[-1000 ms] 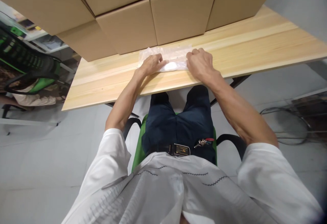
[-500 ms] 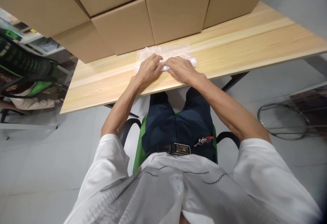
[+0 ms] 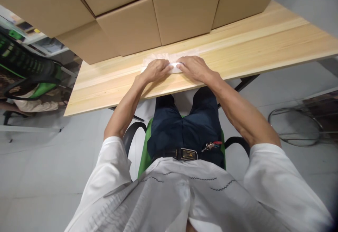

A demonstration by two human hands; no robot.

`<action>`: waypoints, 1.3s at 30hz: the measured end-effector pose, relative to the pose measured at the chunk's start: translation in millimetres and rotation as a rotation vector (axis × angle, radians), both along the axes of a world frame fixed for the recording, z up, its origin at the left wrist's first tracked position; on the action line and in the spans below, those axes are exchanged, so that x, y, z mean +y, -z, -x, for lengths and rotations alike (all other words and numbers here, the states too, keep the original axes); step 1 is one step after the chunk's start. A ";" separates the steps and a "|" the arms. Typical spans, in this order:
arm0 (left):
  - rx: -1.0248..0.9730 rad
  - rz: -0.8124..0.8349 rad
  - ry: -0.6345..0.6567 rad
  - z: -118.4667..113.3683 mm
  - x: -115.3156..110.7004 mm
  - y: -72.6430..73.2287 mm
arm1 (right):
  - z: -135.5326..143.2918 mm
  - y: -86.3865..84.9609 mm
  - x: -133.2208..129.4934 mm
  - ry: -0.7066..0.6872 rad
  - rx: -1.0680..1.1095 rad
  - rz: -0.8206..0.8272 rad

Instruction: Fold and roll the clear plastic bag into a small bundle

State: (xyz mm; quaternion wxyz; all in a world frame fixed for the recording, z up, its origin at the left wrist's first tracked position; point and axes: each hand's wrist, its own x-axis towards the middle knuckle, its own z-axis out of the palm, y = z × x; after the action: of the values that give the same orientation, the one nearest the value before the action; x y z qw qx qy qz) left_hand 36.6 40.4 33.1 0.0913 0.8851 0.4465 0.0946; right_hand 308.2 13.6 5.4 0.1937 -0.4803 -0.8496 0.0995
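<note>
A white rolled bundle lies on the wooden table, close to its front edge, and shows between my two hands. My left hand is closed around its left end, thumb toward the middle. Around the right end, my right hand is closed in the same way. Thin clear plastic film spreads flat on the wood just behind the hands. The ends of the bundle are hidden under my palms.
Large cardboard boxes are stacked along the back of the wooden table. At the left stand a black and green chair and a shelf, with part of another person low beside them. A wire ring stand is on the right floor.
Both hands have closed more around the bundle, and more of its white surface shows between them. Less of the flat film is visible behind the hands, mostly on the right.
</note>
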 end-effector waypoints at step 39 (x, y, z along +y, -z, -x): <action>0.052 0.024 -0.086 -25.6 59.6 5.9 | -12.2 -1.0 52.9 0.090 -0.002 0.047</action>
State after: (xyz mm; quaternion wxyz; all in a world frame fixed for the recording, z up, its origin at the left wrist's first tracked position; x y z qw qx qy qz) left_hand 62.2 100.0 27.3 0.0860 0.8662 0.4873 0.0700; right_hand 320.4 66.5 6.5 0.1860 -0.5223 -0.8249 0.1101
